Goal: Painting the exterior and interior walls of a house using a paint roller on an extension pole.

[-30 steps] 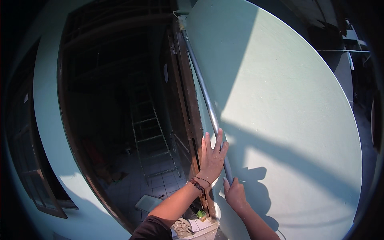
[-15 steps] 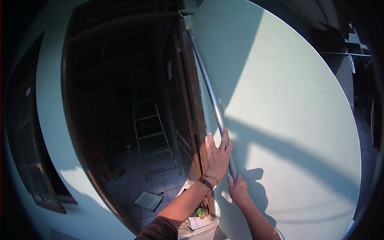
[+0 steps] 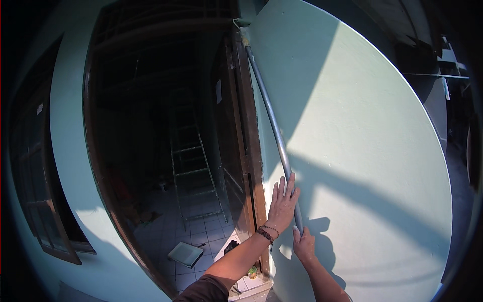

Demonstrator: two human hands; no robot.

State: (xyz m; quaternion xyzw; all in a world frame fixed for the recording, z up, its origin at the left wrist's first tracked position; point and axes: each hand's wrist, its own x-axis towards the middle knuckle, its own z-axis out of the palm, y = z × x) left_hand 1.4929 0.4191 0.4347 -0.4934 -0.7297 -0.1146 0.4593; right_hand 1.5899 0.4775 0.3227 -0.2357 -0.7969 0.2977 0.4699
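A long metal pole (image 3: pixel 272 113) leans up along the light green wall (image 3: pixel 372 136), beside the brown door frame (image 3: pixel 255 166). At its top, near the upper corner of the frame, sits a paint roller (image 3: pixel 242 23). My right hand (image 3: pixel 305 245) is wrapped round the lower end of the pole. Above it my left hand (image 3: pixel 283 204) lies against the pole, fingers stretched out and not curled round it. The left thumb is hard to make out. Dark bracelets (image 3: pixel 266 232) circle the left wrist.
Through the dark doorway stand a ladder (image 3: pixel 193 171) and, on the tiled floor, a paint tray (image 3: pixel 185 254). A small cup with green (image 3: pixel 252 272) sits by the threshold. At left, a window (image 3: pixel 48 216) stands ajar.
The pole, roller and both hands now sit slightly lower and farther right in the picture. The left hand's fingers have come closer together. My right hand keeps its grip.
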